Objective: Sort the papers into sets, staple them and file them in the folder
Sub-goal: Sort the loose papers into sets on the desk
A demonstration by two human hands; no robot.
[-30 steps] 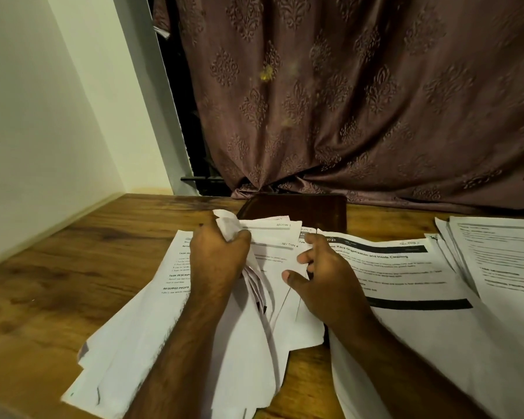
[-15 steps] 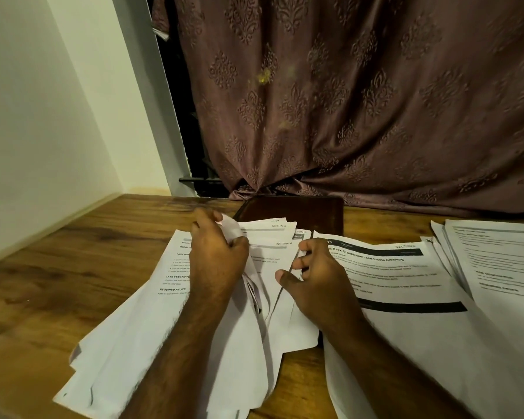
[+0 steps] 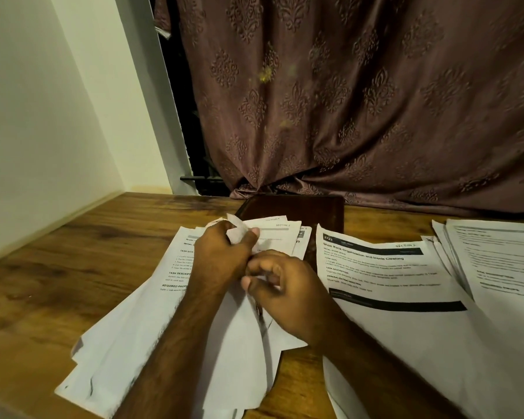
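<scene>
Head view, single frame.

Left hand (image 3: pixel 221 255): fingers curled, gripping the lifted top corner of a loose paper stack (image 3: pixel 152 322); a crumpled white corner sticks up between thumb and fingers.

Right hand (image 3: pixel 280 285): fingers curled in, touching the left hand, pinching the edges of sheets in the same stack; exact hold blurred.

Loose paper stack: fanned, printed sheets lying on the wooden table (image 3: pixel 58 267), left of centre, under both forearms.

Printed sheet (image 3: pixel 384 285): headed "Shoe Rack Organization and Insole Cleaning", flat on the table just right of the hands, black bars across top and middle.

Second paper pile (image 3: pixel 496 267): at the right edge, overlapping the printed sheet's far corner.

Dark folder (image 3: pixel 300 210): flat at the table's far side, behind the hands, its near edge covered by papers.

Patterned curtain (image 3: pixel 360 101): hanging behind the table.

Wall (image 3: pixel 37 116): pale, at left.
</scene>
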